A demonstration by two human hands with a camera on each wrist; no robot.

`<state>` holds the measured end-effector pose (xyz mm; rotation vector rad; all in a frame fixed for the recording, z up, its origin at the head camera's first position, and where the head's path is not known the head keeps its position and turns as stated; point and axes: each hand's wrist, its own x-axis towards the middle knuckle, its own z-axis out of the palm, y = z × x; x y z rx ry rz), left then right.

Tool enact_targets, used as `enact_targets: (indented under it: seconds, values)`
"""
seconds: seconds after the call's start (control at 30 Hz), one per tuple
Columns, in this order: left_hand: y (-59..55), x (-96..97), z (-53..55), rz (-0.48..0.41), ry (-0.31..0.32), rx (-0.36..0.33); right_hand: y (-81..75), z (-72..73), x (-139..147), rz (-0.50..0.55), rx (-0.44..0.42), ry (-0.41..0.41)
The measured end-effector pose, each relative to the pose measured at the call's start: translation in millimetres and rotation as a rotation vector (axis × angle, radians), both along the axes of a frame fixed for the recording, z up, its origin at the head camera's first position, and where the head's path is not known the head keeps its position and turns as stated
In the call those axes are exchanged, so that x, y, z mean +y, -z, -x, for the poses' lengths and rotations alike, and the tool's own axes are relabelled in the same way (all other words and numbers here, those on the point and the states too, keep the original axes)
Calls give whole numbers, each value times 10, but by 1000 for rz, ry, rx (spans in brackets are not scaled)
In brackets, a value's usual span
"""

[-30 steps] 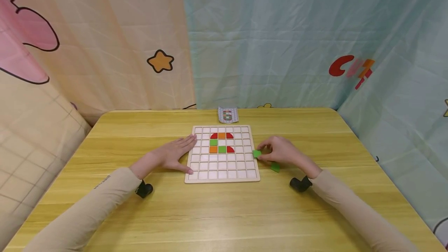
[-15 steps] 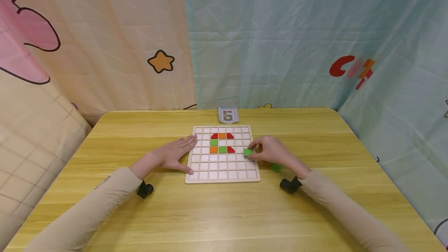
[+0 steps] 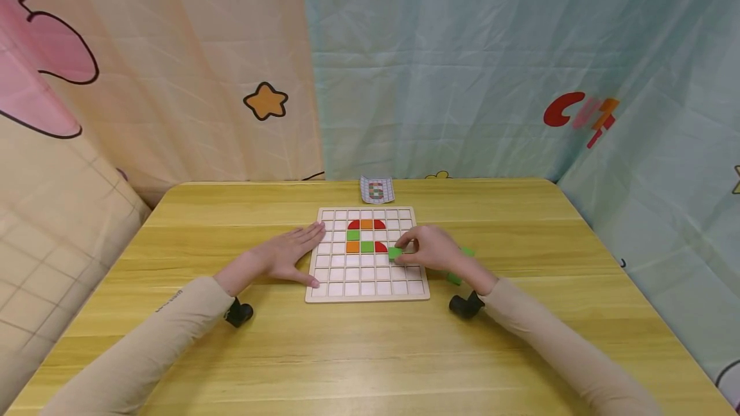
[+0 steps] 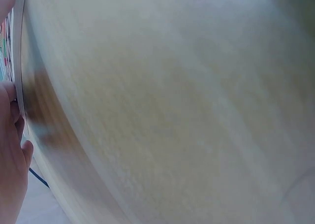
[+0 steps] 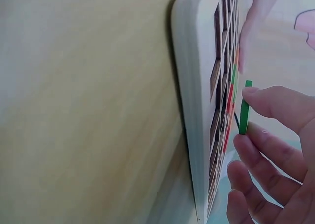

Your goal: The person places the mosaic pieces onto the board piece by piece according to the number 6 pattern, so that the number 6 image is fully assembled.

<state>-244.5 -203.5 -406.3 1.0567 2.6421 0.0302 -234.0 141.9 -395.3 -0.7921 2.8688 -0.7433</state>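
Observation:
A square wooden grid board (image 3: 345, 298) lies flat on the table. Red, orange and green tiles fill several of its upper middle cells, among them a red quarter-round tile (image 3: 380, 247). My left hand (image 3: 283, 252) rests along the board's left edge, fingers straight and spread. Above the board's right half, my right hand (image 3: 433, 249) pinches a green square tile (image 3: 395, 254) between thumb and fingers. The right wrist view shows this green tile (image 5: 245, 108) edge-on, apart from the board's face. In the left wrist view only part of my left hand (image 4: 12, 155) shows, at the board's edge.
Loose green tiles (image 3: 455, 278) lie on the table right of the board, partly hidden by my right wrist. A small printed card (image 3: 376, 190) with a coloured grid pattern sits behind the board. Printed curtains (image 3: 462, 69) hang beyond the table's far edge.
My right hand has moved left with the green tile, from the board's right edge to just right of the red quarter-round tile. More of the loose green tiles shows. My left hand stayed put.

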Motion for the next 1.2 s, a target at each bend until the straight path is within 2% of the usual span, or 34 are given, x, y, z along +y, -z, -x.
enact_targets:
  seconds: [0.37,0.53,0.87,1.2]
  values:
    - [7,-14,5,1,7,5,-6,1,-156,-28,-31,6]
    - [14,-18,4,10,5,13,-21,1,-223,-37,-70,17]
    - [-6,-8,-8,-18,12,10,-33,-8,-302,-73,-99,27]
    - [-1,-11,-11,-30,11,9,-13,-10,-313,-48,-128,40]
